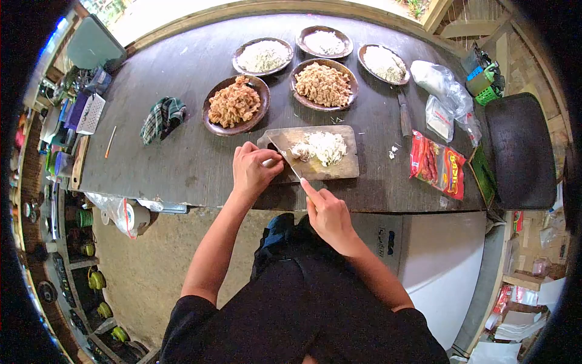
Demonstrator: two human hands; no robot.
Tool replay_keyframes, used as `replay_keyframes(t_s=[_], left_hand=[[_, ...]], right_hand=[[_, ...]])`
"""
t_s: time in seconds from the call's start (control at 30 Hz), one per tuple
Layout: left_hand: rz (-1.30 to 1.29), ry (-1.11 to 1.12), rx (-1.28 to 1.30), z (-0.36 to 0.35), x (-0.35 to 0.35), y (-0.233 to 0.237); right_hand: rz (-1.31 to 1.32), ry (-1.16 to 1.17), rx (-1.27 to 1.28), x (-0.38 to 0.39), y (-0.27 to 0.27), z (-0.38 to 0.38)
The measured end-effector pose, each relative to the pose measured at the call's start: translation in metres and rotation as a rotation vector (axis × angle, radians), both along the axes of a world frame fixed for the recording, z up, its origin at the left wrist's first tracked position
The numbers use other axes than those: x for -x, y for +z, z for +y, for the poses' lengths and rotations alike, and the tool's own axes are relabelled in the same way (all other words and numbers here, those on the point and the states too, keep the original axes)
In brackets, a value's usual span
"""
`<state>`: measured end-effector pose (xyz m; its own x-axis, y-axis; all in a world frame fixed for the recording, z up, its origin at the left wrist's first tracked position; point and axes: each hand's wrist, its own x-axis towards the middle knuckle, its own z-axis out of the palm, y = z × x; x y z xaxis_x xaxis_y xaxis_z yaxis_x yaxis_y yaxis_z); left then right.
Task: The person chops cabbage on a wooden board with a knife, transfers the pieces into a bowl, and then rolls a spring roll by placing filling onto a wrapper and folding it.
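A wooden cutting board (348,170) lies near the table's front edge with a heap of white shreds (327,147) on it. My right hand (329,217) is closed round the handle of a knife (293,166), its index finger stretched along toward the blade. The blade slants up and left across the board's left part. At the board's left end my left hand (256,170) is closed, fingertips pinched together beside the blade. A small pale piece shows at those fingers, and I cannot tell what it is.
Behind the board stand plates of brown fried pieces (234,104) (323,85) and plates of pale shreds (263,56) (324,42) (384,64). A second knife (404,115), a red packet (438,165) and plastic bags (445,88) lie right; a checked cloth (163,119) lies left.
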<state>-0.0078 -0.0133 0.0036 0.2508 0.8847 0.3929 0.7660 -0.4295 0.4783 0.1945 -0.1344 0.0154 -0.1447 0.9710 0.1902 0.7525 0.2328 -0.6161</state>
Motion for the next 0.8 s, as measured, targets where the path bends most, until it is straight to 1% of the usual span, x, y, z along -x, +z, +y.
replay_keyframes(t_s=[0.1,0.2,0.3,0.37,0.47,0.67,0.8], left_hand=[[0.007,0.0,0.014,-0.003,-0.001,0.004],[-0.014,-0.03,-0.017,-0.002,0.001,0.004],[-0.034,-0.038,0.009,-0.003,0.0,0.005],[0.008,-0.03,0.003,-0.003,0.002,0.005],[-0.02,-0.031,0.019,0.001,0.004,-0.004],[-0.062,-0.042,0.05,0.0,0.003,-0.001],[-0.06,-0.045,0.043,-0.001,0.003,-0.002]], right_hand=[[-0.022,0.002,-0.009,0.0,0.001,0.005],[0.023,0.015,0.0,-0.004,0.003,0.006],[0.04,0.004,-0.024,-0.009,0.003,-0.001],[0.086,0.058,-0.043,-0.01,0.003,-0.005],[0.084,0.054,-0.016,-0.009,0.004,-0.005],[0.012,0.014,-0.001,-0.001,-0.002,0.001],[0.028,0.007,-0.015,-0.001,-0.003,0.007]])
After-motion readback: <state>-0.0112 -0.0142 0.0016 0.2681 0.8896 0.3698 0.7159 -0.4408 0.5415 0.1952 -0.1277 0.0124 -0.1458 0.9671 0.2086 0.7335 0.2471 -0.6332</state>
